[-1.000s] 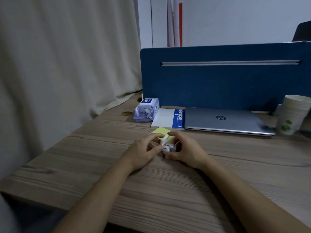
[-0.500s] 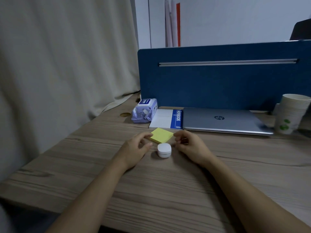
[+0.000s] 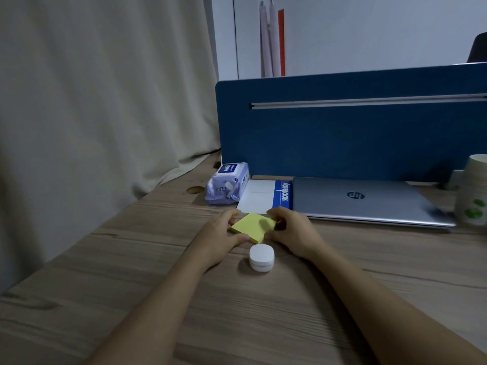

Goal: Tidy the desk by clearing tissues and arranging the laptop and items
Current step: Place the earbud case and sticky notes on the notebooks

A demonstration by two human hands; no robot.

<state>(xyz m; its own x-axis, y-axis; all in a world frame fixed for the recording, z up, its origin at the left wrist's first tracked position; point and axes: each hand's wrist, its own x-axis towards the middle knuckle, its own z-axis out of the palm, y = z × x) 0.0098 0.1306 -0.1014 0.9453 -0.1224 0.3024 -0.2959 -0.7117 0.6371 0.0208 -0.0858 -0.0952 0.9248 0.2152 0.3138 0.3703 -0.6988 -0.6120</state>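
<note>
Beyond our fingers (image 3: 272, 212), the paper cup stack (image 3: 473, 191) is cropped by the right edge; the laptop (image 3: 369, 201) hides the notebook's (image 3: 259, 197) right side.

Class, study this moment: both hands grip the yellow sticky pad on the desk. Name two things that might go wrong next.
1. The white earbud case sits just in front of the sticky pad; the left hand or right hand may knock it.
2. Pushing the pad back may nudge the notebook out of line with the laptop.
</note>
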